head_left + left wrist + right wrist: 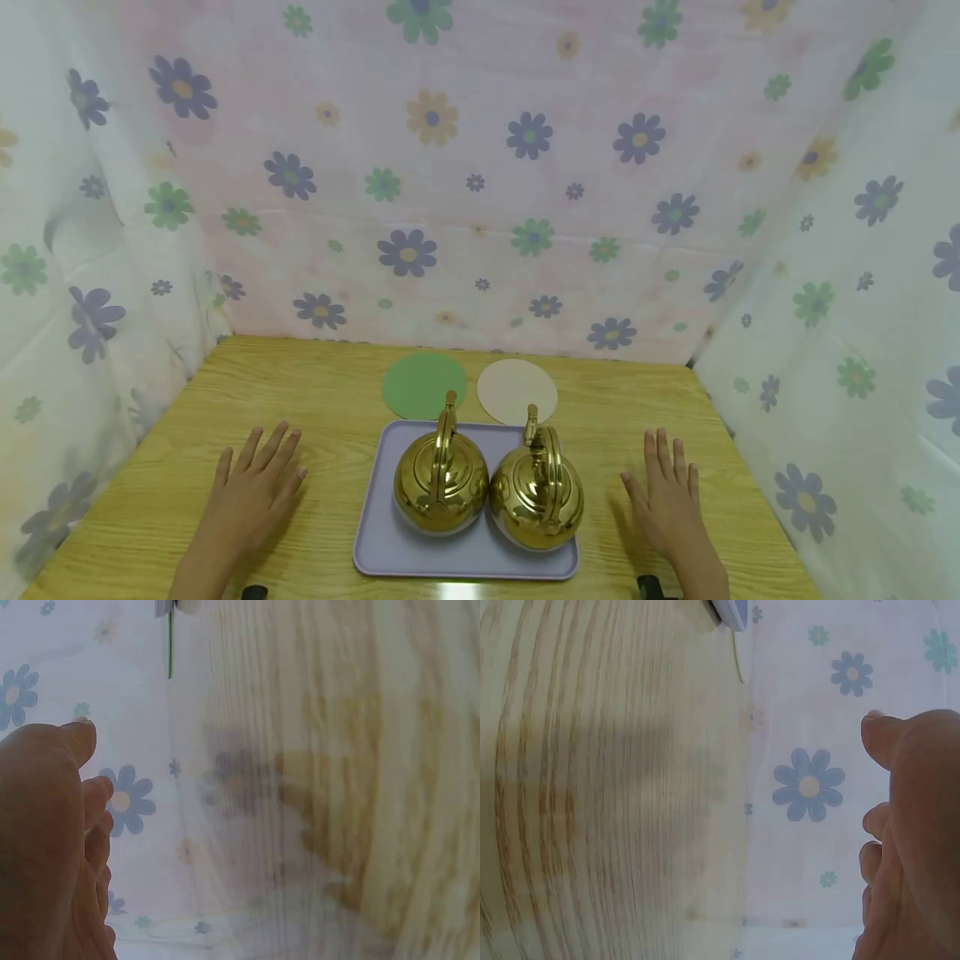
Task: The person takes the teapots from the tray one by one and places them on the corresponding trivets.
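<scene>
Two shiny gold kettles stand side by side on a lilac tray in the head view. The left kettle has its arched handle up and its spout toward the back. The right kettle sits close against it, handle also raised. Left of the tray my left hand is held over the table with fingers straight and spread, holding nothing. On the other side my right hand is likewise spread and bare. In the wrist views, the left hand and right hand appear edge-on above the wood.
Behind the tray lie a green round mat and a cream round mat, side by side. The wooden table is enclosed at the back and both sides by flowered cloth.
</scene>
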The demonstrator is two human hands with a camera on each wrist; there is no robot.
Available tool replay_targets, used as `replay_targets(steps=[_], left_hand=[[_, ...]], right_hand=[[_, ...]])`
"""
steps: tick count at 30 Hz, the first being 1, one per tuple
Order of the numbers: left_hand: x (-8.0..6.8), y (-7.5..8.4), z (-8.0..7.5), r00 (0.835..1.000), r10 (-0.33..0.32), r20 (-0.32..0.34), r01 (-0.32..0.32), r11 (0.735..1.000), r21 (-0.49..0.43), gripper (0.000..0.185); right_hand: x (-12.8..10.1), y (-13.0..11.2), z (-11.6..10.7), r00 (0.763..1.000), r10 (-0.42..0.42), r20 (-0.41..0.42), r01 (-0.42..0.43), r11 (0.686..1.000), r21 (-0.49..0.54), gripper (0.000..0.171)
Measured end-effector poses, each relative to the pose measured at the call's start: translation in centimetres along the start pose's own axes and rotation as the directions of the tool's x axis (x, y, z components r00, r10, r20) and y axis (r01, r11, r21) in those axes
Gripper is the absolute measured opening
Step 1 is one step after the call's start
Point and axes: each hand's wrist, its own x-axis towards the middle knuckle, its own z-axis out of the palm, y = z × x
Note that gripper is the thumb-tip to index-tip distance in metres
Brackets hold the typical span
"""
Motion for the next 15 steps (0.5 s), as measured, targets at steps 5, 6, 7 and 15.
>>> replay_targets(steps=[5,6,7,15], left_hand=[[-0.1,0.2,0.1,1.000,0.010,-0.013,-0.010,1.000,0.007,0.062],[-0.1,0.2,0.2,1.000,0.013,-0.016,-0.013,1.000,0.008,0.061],[-0.1,0.2,0.2,1.000,0.018,-0.024,-0.017,1.000,0.011,0.061],[0.1,0.8,0.1,0.999,0.022,-0.027,-0.022,1.000,0.003,0.060]], right_hand=[[-0.3,-0.4,-0.3,1.000,0.003,-0.003,-0.003,1.000,0.009,0.079],[-0.4,-0.5,-0.3,1.000,0.001,-0.006,-0.001,1.000,0.011,0.079],[-0.5,-0.6,-0.4,1.000,0.000,-0.008,0.000,1.000,0.012,0.079],[-1.2,-1.4,-0.3,0.997,-0.030,-0.065,0.031,0.999,0.016,0.077]])
